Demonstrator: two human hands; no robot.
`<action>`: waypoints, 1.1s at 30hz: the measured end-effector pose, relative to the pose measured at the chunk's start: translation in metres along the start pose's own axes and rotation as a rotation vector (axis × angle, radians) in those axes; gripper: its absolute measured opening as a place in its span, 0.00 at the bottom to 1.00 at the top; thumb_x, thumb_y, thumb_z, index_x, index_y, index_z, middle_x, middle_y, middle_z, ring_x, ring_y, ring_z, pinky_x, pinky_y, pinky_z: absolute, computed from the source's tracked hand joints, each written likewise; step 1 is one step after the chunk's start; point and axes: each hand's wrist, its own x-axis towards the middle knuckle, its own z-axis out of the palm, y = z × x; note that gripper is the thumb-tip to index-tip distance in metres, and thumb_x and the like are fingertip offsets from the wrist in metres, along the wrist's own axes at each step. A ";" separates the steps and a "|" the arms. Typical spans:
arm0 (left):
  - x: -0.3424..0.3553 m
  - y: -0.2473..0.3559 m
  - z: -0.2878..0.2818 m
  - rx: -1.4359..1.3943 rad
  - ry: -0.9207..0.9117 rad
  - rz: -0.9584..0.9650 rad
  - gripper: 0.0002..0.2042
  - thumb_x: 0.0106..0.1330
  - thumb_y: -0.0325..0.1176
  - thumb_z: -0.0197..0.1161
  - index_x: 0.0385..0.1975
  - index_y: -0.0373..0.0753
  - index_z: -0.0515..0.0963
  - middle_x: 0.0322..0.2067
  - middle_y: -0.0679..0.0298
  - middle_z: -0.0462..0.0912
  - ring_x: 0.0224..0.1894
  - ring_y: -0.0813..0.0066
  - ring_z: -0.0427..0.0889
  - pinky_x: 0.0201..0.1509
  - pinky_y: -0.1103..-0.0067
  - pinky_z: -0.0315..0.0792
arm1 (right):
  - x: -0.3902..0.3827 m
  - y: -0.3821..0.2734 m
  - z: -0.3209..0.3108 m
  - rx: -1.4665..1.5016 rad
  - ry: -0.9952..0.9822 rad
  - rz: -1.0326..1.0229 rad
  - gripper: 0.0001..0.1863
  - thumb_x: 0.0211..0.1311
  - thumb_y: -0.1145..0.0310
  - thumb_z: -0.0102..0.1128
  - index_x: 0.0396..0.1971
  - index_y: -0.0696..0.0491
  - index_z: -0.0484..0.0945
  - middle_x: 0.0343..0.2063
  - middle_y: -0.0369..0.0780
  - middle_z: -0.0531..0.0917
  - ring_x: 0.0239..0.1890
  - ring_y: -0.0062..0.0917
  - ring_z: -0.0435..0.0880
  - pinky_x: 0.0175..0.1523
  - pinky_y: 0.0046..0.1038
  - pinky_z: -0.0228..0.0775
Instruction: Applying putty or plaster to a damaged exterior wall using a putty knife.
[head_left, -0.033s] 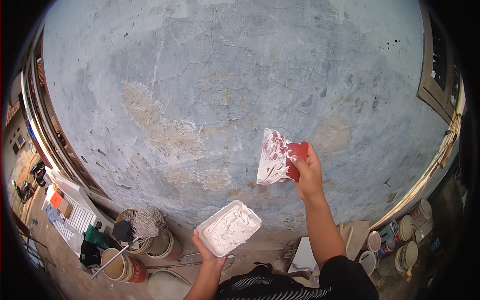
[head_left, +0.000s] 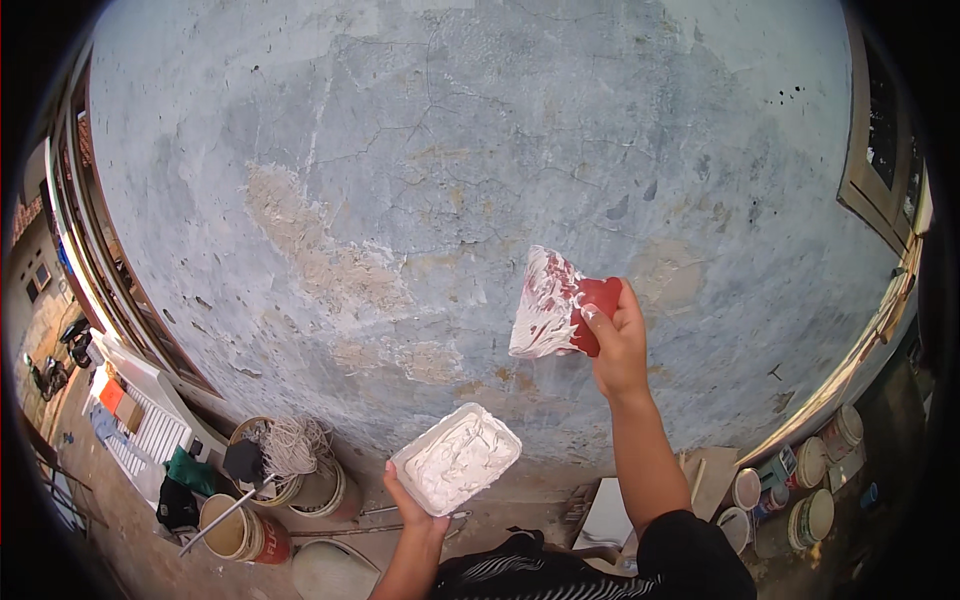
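Note:
My right hand grips a red putty scraper, thumb pressed on its near face. White filler paste covers the wide left part of the blade. Behind the scraper rises a blue-grey wall with cracks and beige bare patches; I cannot tell whether the blade touches it. Lower down, my left hand holds a shallow white rectangular tub by its lower left side, tilted toward me. Creamy white paste fills the tub, its surface uneven and streaked.
Several buckets stand at the lower left, one topped with a bundle of pale string. More paint pails crowd the lower right. A wooden window frame borders the wall's right side. A white ridged panel lies far left.
My right hand has lifted the scraper slightly, its blade edge shifting a little up and left. The tub in my left hand stays nearly in place.

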 end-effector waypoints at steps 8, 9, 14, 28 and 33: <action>0.026 0.008 -0.010 -0.042 0.007 -0.005 0.42 0.69 0.69 0.42 0.68 0.35 0.66 0.65 0.50 0.73 0.65 0.49 0.75 0.67 0.58 0.71 | 0.056 0.002 0.056 -0.394 0.038 -0.666 0.12 0.69 0.80 0.60 0.48 0.58 0.70 0.39 0.39 0.82 0.39 0.16 0.80 0.44 0.20 0.74; 0.034 0.011 -0.012 -0.036 0.006 -0.010 0.42 0.69 0.69 0.42 0.68 0.36 0.66 0.65 0.51 0.73 0.65 0.49 0.75 0.67 0.58 0.71 | 0.067 0.012 0.061 -0.437 0.062 -0.720 0.10 0.67 0.80 0.61 0.46 0.59 0.73 0.36 0.40 0.84 0.35 0.19 0.82 0.42 0.22 0.76; 0.063 0.046 -0.014 -0.033 -0.003 -0.026 0.41 0.69 0.68 0.43 0.68 0.36 0.66 0.65 0.51 0.73 0.64 0.50 0.75 0.67 0.59 0.72 | 0.074 0.031 0.073 -0.869 0.045 -0.838 0.10 0.63 0.82 0.62 0.43 0.59 0.76 0.36 0.44 0.86 0.34 0.30 0.87 0.41 0.26 0.79; 0.108 0.134 -0.062 0.041 0.040 0.012 0.38 0.72 0.66 0.40 0.69 0.37 0.66 0.65 0.54 0.73 0.64 0.53 0.76 0.66 0.61 0.72 | 0.056 0.022 0.105 -0.872 0.107 -0.757 0.05 0.71 0.80 0.57 0.43 0.60 0.74 0.37 0.42 0.85 0.36 0.22 0.84 0.44 0.23 0.76; 0.134 0.163 -0.114 0.011 0.162 0.178 0.40 0.70 0.69 0.38 0.71 0.43 0.63 0.67 0.57 0.72 0.63 0.52 0.78 0.54 0.48 0.78 | 0.060 0.016 0.113 -1.067 0.058 -0.835 0.05 0.69 0.80 0.59 0.42 0.59 0.75 0.36 0.42 0.85 0.34 0.23 0.84 0.42 0.24 0.77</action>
